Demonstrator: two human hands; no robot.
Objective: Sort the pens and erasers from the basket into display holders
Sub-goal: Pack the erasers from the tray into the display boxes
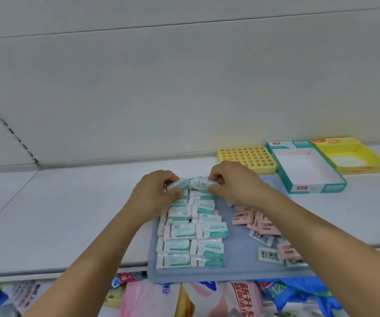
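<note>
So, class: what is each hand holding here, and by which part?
Each hand pinches wrapped erasers at the far end of the rows on the blue tray: the left hand by the left end of its eraser, the right hand by the right end of its eraser.

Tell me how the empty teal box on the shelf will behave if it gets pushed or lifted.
The teal box looks like thin card with nothing inside, so it is probably very light and would slide easily on the smooth shelf. Its low, wide shape makes tipping unlikely. The open top and thin walls suggest it may flex or crush if squeezed.
</note>
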